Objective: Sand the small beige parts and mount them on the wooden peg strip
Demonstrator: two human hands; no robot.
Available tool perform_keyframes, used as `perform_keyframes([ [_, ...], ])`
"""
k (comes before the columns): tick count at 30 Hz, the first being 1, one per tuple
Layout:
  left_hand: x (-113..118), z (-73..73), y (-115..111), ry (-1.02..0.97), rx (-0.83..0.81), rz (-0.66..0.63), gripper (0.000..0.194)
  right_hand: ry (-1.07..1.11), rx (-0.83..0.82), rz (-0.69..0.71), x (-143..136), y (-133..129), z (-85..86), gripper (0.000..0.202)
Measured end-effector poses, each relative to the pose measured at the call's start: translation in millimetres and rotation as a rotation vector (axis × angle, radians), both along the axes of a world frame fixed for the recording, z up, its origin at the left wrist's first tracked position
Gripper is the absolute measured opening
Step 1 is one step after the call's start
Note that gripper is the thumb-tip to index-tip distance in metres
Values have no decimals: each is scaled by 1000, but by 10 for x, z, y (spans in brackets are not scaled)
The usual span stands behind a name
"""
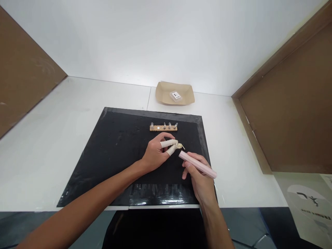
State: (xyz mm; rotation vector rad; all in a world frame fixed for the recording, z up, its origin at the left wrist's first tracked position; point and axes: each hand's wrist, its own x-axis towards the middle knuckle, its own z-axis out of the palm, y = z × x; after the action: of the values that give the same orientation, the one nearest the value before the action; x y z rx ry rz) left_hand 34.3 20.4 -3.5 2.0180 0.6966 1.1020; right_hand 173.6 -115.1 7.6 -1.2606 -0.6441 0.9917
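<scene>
Below white wall (150,41), black mat (116,145) under pink tool (198,165).

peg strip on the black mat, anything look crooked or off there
The rightmost peg leans to the right, while the others on the strip stand more upright. The row also has a gap, with a white dot there.

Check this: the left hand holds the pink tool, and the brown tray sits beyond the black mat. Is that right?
No: the head view shows the right hand, not the left, holding the pink tool; the brown tray sits beyond the black mat.
</scene>
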Motion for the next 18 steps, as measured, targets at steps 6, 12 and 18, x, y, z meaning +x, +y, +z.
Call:
perform_keyframes([
  [6,3,27,3,-2,-46,-68,9,-93,75,124,35,-45,62,15],
  [12,-19,63,-16,-62,-172,-137,10,-241,164,26,125,0,84,15],
  [18,-63,114,-22,-31,-342,-317,13,-751,225,-140,29,-29,190,18],
])
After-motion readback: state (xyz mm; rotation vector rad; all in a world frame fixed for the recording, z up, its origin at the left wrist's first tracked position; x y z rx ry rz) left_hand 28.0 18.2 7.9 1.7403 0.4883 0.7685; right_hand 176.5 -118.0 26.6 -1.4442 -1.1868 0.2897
